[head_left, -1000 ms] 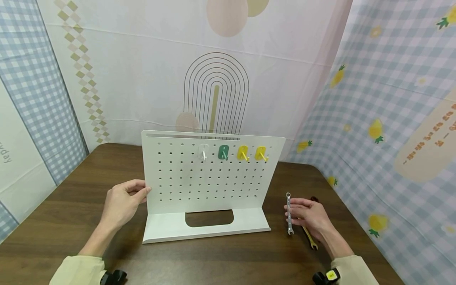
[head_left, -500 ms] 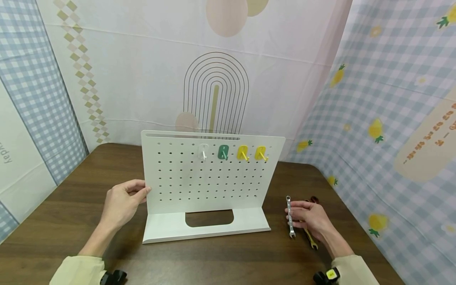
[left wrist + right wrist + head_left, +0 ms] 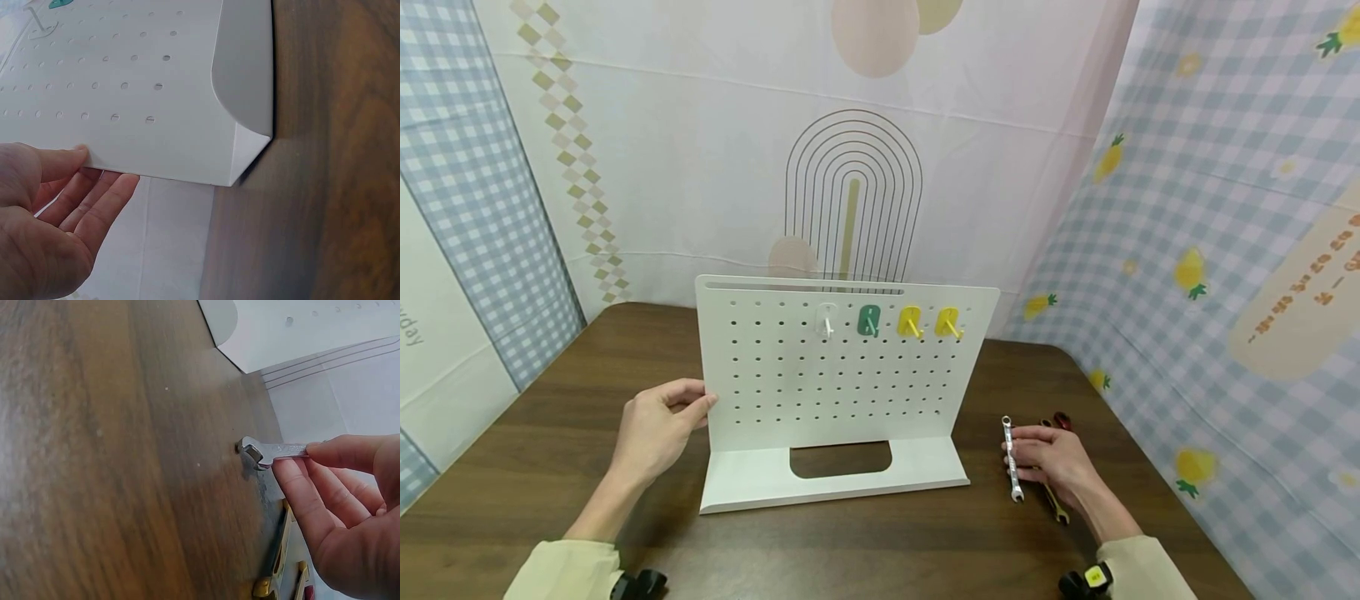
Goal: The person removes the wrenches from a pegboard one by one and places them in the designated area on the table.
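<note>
A silver combination wrench (image 3: 1012, 460) is pinched between the thumb and fingers of my right hand (image 3: 1054, 458), just right of the pegboard. Its open end (image 3: 255, 453) faces the right wrist camera, low over the wood. Beneath and behind that hand lie a gold wrench (image 3: 1056, 505) and a red-handled tool (image 3: 1062, 420), both partly covered. My left hand (image 3: 658, 421) grips the left edge of the white pegboard (image 3: 842, 375), thumb in front and fingers behind, as the left wrist view (image 3: 56, 219) also shows.
Along the board's upper part sit a clear hook (image 3: 827, 320), a green hook (image 3: 869, 321) and two yellow hooks, one (image 3: 910, 322) left of the other (image 3: 948, 322). The board's base rests on a brown wooden table (image 3: 820, 550). Patterned cloth (image 3: 700, 167) hangs behind.
My right hand and the silver wrench have shifted slightly toward the near side of the table. More of the red-handled tool shows now. The left hand and pegboard have stayed put.
</note>
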Demonstrator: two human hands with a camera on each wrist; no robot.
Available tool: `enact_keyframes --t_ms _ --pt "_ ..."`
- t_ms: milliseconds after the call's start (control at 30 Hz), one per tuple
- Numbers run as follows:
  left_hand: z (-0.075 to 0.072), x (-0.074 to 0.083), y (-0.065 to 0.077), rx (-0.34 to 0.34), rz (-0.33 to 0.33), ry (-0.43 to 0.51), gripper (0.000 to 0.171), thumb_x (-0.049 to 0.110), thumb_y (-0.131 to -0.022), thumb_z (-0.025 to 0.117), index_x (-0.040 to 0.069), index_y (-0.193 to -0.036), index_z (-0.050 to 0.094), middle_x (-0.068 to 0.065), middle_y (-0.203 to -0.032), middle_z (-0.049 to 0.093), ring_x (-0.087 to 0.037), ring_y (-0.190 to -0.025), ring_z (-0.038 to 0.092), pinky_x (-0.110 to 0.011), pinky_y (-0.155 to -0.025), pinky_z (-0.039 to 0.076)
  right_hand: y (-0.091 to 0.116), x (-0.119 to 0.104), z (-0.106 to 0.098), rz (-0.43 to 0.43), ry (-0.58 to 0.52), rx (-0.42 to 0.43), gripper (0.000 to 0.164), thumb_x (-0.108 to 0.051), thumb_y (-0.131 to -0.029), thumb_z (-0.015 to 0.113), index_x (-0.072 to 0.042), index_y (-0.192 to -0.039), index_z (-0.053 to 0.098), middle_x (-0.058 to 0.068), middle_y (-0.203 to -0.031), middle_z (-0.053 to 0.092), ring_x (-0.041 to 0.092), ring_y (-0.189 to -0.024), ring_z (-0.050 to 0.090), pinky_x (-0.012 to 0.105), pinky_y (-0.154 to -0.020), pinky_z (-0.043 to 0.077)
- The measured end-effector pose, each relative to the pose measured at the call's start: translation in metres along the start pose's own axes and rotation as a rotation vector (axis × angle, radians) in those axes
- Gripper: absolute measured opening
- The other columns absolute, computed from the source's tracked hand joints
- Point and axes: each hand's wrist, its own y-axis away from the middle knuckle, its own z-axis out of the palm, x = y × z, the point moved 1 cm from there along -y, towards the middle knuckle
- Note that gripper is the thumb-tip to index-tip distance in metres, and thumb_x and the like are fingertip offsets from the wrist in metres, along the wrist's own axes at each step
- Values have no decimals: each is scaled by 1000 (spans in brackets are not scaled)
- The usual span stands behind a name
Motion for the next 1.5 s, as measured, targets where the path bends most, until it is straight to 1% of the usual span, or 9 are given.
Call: enact_keyframes --t_ms 167,333,533,700,867,1133,1367,1500 --pt "0 1 -1 7 12 -9 21 18 -101 73 1 -113 77 -14 -97 80 -9 -75 76 -18 -65 57 1 0 1 -4 7 17 45 5 -96 69 16 -138 56 16 -107 80 19 -84 77 33 -71 65" --pt "0 1 -1 6 17 -13 21 18 -101 73 1 -113 77 -13 -97 80 -8 -76 76 -18 -65 57 1 2 3 0 30 56 46 6 -95 69 16 -138 56 11 -100 80 18 -81 77 31 -68 65" --pt "0 1 -1 8 20 -10 21 18 -101 73 1 -114 77 -14 -98 80 -8 -75 76 -18 -65 57 2 2 6 1 87 111 47 5 -94 70 14 -138 57 8 -97 79 17 -79 76 32 -68 65" --pt "0 1 -1 6 12 -7 22 17 -101 73 0 -114 77 -15 -98 80 -6 -76 75 -17 -65 57 3 2 7 -3 117 140 47 4 -94 71 14 -138 58 11 -99 79 17 -79 75 33 -68 65" --pt "0 0 -1 6 11 -3 22 17 -101 74 0 -114 77 -15 -99 80 -5 -75 75 -17 -65 57 4 0 9 -16 157 152 45 3 -95 71 13 -137 59 13 -101 79 15 -80 74 33 -68 65" --pt "1 0 -1 -3 4 7 23 18 -101 74 0 -115 77 -15 -99 80 -4 -74 74 -16 -65 57 6 -2 10 -21 179 171 44 5 -96 68 15 -137 57 19 -105 78 16 -82 75 34 -70 65" --pt "0 0 -1 -6 -2 2 25 20 -101 75 0 -116 77 -15 -99 80 -5 -74 74 -16 -65 56 8 -3 11 -27 131 194 46 8 -96 67 16 -140 54 25 -106 76 18 -81 76 34 -70 66" --pt "0 0 0 -4 3 -4 25 20 -101 74 0 -115 76 -15 -99 80 -7 -75 75 -17 -65 56 11 -3 9 -37 143 226 44 6 -97 67 14 -139 55 28 -109 75 18 -80 76 33 -69 66"
